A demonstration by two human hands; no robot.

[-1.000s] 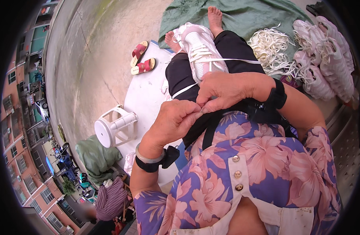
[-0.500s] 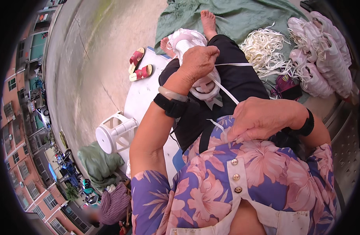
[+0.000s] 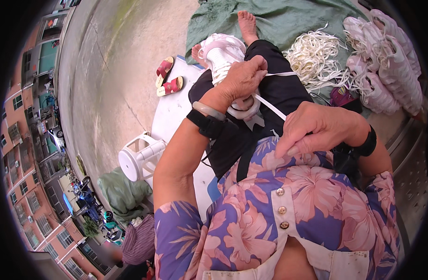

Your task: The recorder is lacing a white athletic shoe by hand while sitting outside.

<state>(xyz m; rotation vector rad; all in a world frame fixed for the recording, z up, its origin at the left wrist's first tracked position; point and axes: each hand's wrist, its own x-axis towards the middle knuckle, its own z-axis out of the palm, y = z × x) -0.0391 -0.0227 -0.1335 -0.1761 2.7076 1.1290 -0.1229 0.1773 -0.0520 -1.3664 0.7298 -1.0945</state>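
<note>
Over on the left, the white stool (image 3: 141,156) and the red sandals (image 3: 170,87) sit well apart from your hands. Now your lap, and the white-and-pink shoe (image 3: 222,56): it seems to rest loose over your black trousers (image 3: 284,89), so a hard pull could twist it or slide it rightward. It lies directly under your left hand (image 3: 245,78), its opening to the near side. That hand has its fingers curled in; I can't tell whether they grip anything, and if they aren't bracing the shoe, it could give. Just right of those fingertips, a loose strand (image 3: 283,73) trails over your trouser leg toward the heap of laces (image 3: 314,56); drag it carelessly and the two could tangle. Nearer, the lace (image 3: 270,107) runs straight from the shoe into your right hand (image 3: 312,126), which looks closed around it. Too weak a pinch could let it slip; too sharp a tug could draw it unevenly. The shoe lies left and to the far side of this hand, apart from it, the lace bridging the gap. Far right, the piled shoes (image 3: 391,65) lie well away from both hands.
</note>
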